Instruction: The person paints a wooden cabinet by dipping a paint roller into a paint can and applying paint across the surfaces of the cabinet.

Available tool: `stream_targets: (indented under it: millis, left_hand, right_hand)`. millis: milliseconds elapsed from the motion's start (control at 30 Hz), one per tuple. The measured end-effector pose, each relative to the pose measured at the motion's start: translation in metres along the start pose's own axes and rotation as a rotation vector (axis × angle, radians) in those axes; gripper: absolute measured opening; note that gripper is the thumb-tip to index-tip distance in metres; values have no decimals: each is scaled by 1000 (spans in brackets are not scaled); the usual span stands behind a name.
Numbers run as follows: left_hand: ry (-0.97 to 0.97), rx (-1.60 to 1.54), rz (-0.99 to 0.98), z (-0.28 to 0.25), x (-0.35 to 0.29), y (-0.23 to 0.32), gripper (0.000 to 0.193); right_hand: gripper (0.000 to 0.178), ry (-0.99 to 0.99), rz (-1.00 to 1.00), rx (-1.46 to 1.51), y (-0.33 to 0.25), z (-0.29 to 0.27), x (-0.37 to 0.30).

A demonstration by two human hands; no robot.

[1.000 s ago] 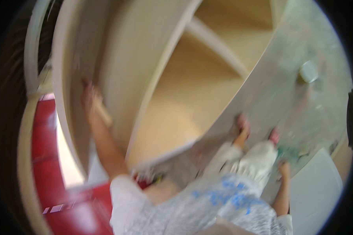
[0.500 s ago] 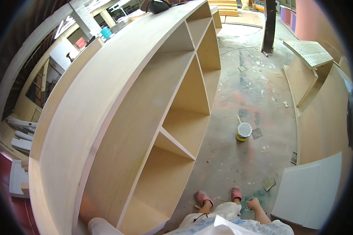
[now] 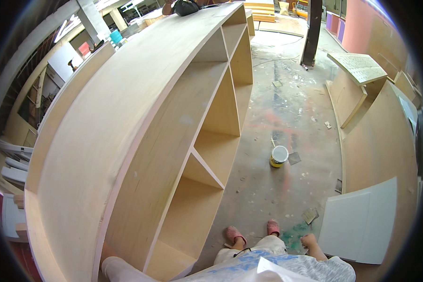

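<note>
A long pale plywood shelf unit (image 3: 86,117) with open compartments stretches along my left side. My left arm (image 3: 109,254) reaches into its near compartment, and the shelf's edge hides the hand and its fingers. At my right side, over the floor, my right hand (image 3: 309,240) is curled into a loose fist, with nothing showing in it. The closest thing to that hand is a white panel (image 3: 359,223), which leans at the right, apart from it.
A lidded tin with a yellow body (image 3: 278,157) stands on the stained concrete floor (image 3: 249,197) ahead of me. Wooden boards (image 3: 376,136) line the right side. A dark post (image 3: 311,35) rises farther off. A black bag (image 3: 185,7) rests on the unit's far end.
The whole view has shifted slightly, with the tin, post and boards now farther left. My left hand's skin shows less behind the shelf edge. The right fist stays at my side.
</note>
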State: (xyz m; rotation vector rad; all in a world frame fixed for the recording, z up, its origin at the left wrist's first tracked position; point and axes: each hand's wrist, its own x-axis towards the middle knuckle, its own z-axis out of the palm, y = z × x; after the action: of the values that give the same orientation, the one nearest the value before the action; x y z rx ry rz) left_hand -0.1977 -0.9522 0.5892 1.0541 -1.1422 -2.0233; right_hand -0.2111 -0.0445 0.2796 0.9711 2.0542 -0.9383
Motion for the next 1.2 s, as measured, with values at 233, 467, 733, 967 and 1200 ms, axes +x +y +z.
stream_targets:
  millis: [233,467,733,967,1200]
  left_hand:
    - [100,243,132,1,-13,11,22]
    - [194,682,366,62,-131,16,23]
    - [19,204,6,179,-339,-116,22]
    - [-96,-3,24,235,-442,-189,20]
    - [-120,-151,62,244,-457,-183,14]
  right_hand:
    - [19,-74,-223,-155,-8,29,22]
    - [37,-104,-639,-424,-52,34,92]
    - [31,-427,-889,-241,-96,35,167]
    - [38,-457,-799,-494,-37,-2,216]
    - [34,-429,-760,-527,22,-3,252]
